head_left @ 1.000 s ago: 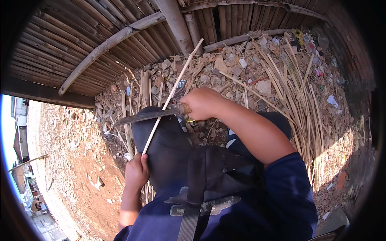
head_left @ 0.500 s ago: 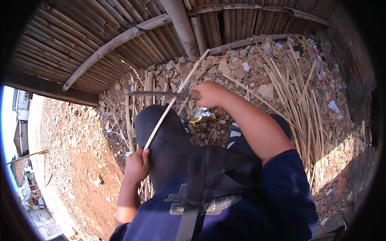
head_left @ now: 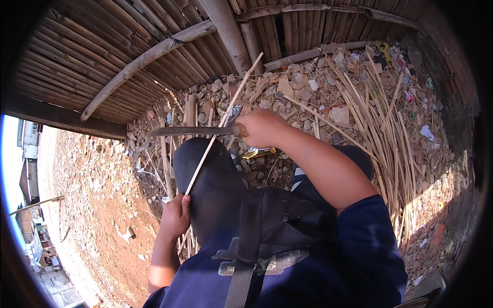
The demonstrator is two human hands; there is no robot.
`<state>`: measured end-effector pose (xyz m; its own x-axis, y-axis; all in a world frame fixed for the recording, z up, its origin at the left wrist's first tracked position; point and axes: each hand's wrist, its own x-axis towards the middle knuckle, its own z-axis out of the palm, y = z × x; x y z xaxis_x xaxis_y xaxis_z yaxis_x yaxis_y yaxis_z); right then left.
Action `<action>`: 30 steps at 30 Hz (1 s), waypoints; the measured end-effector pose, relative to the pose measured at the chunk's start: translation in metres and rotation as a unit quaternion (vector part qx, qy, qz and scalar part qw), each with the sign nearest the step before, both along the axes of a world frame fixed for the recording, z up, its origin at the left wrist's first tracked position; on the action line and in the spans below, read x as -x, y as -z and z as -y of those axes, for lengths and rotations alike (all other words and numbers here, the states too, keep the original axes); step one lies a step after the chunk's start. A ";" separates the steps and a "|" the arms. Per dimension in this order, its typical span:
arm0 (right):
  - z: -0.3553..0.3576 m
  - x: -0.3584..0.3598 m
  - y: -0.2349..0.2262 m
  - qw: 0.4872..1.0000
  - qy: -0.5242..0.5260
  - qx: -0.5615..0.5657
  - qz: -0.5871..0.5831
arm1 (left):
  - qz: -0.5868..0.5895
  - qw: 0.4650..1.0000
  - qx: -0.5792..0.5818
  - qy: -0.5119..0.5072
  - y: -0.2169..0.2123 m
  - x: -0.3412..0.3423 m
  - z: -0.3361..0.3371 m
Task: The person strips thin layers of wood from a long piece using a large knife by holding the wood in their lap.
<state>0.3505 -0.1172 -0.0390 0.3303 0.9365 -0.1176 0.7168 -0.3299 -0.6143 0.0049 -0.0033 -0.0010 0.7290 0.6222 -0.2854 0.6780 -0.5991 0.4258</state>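
Observation:
My left hand (head_left: pixel 176 213) is closed around the lower end of a long pale bamboo strip (head_left: pixel 237 96), which slants up and to the right past my left knee. In my closed right hand (head_left: pixel 261 128) is the wooden handle of a machete (head_left: pixel 192 131). Its dark blade points left and lies across the strip, just beyond the knee. Whether the edge bites into the strip I cannot tell. A thin sliver seems to rise beside the strip near the blade.
Many split bamboo strips (head_left: pixel 382 133) lie in a pile on the right. Shorter pieces (head_left: pixel 190 107) stand beyond my left knee. A bamboo wall (head_left: pixel 149 46) closes off the far side. Rubble and a shiny foil wrapper (head_left: pixel 257 152) lie between my feet.
My right hand and the machete have moved left and slightly nearer to me along the strip. The strip tilts a little more upright. My left hand has barely moved.

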 end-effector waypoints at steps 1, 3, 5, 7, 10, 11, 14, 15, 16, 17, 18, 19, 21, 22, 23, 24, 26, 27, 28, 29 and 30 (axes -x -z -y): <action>0.002 0.005 -0.001 0.998 -0.028 0.015 0.056 | 0.002 1.000 -0.006 -0.003 0.001 0.003 0.002; 0.005 -0.017 0.009 0.998 0.000 0.066 -0.022 | -0.006 1.000 0.011 -0.010 -0.001 0.000 0.003; 0.006 -0.042 0.021 0.988 0.074 0.108 -0.082 | -0.016 1.000 0.007 -0.009 -0.008 -0.011 0.002; 0.008 -0.036 0.013 0.994 0.058 0.095 -0.024 | -0.021 1.000 -0.005 -0.002 -0.010 -0.007 0.001; 0.005 -0.025 0.000 0.995 0.083 0.043 -0.024 | -0.009 1.000 -0.005 0.002 -0.010 -0.005 0.001; 0.004 -0.017 -0.006 0.998 0.052 0.036 -0.018 | -0.013 1.000 -0.005 0.001 -0.010 -0.003 0.004; 0.006 -0.007 -0.005 0.999 0.000 0.027 0.024 | -0.001 0.999 -0.035 -0.005 -0.008 -0.004 0.011; 0.007 -0.006 -0.003 0.998 -0.025 0.023 0.058 | -0.001 0.999 -0.034 -0.003 -0.008 -0.004 0.013; 0.009 -0.010 -0.001 0.998 -0.024 0.024 0.058 | 0.016 0.999 -0.032 0.002 -0.009 -0.005 0.014; 0.012 -0.014 0.001 0.999 0.000 -0.002 0.038 | 0.032 0.999 -0.031 0.007 -0.009 -0.005 0.015; 0.011 -0.015 -0.001 0.999 0.022 -0.030 0.018 | 0.032 0.999 -0.030 0.005 -0.008 -0.004 0.014; 0.010 -0.013 -0.005 0.999 0.020 -0.030 0.017 | 0.026 0.999 -0.035 0.006 -0.007 -0.003 0.013; 0.006 -0.009 -0.013 0.999 0.010 0.044 0.003 | 0.020 0.999 -0.039 0.007 -0.006 -0.001 0.012; 0.005 -0.005 -0.013 0.999 0.010 0.045 0.003 | 0.008 0.999 -0.041 0.010 -0.007 -0.001 0.011; 0.003 0.000 -0.012 0.998 -0.030 0.041 0.030 | -0.003 0.999 -0.042 0.013 -0.007 0.000 0.011; 0.004 0.004 -0.011 0.995 -0.070 0.038 0.056 | -0.005 0.999 -0.040 0.013 -0.006 0.000 0.009; 0.004 -0.010 0.002 0.999 -0.032 0.041 -0.008 | -0.017 0.999 -0.038 0.022 -0.003 0.001 0.004; 0.004 -0.024 0.010 0.997 0.008 0.040 -0.064 | -0.013 0.999 -0.038 0.023 -0.003 -0.001 0.003; 0.003 -0.038 0.026 0.994 0.046 0.059 -0.078 | -0.017 0.999 -0.042 0.027 -0.003 -0.003 0.002; 0.001 -0.037 0.017 0.995 0.043 0.057 -0.075 | -0.023 0.998 -0.049 0.027 -0.004 -0.003 0.000; 0.003 -0.035 0.008 0.990 0.068 0.073 -0.104 | -0.022 0.998 -0.052 0.025 -0.005 -0.003 0.002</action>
